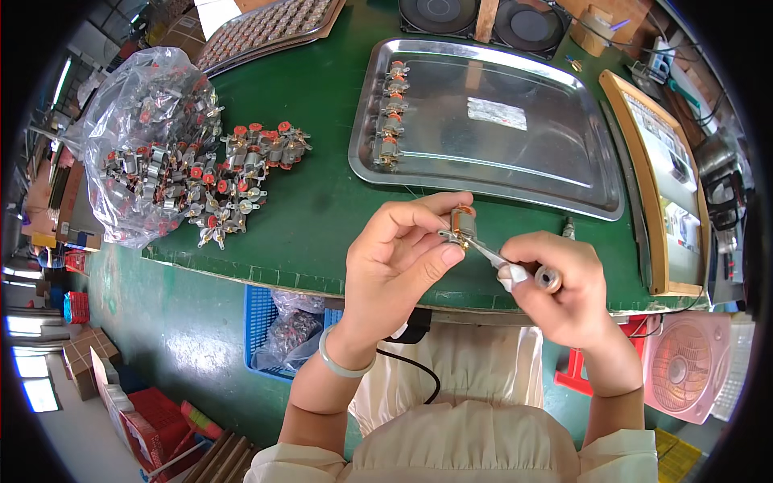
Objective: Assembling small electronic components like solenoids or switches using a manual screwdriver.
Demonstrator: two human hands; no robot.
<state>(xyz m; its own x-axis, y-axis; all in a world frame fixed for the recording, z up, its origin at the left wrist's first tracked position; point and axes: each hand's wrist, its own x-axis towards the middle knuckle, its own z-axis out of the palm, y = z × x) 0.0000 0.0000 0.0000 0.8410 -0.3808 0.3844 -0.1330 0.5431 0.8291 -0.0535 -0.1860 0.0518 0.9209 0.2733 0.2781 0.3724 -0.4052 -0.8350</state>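
My left hand [390, 262] pinches a small coil part [463, 224] between thumb and fingers, above the front edge of the green table. The part has a metal casing, an orange-red end and small metal tabs. My right hand [568, 278] is closed around a slim tool [489, 255] with a pointed metal tip and a round hollow end; something white is wrapped at the fingers. The tool's tip meets the lower side of the part; its exact contact is too small to make out. Beyond my hands, a metal tray [555, 153] bears several similar parts [393, 121] in a column along its left side.
At the left, a clear plastic bag [121, 105] spills a heap of similar parts [217, 181] onto the table [310, 209]. A filled tray [270, 36] lies far left. Wooden-framed panel [656, 177] borders the right. Below are a blue crate [259, 330] and pink fan [680, 366].
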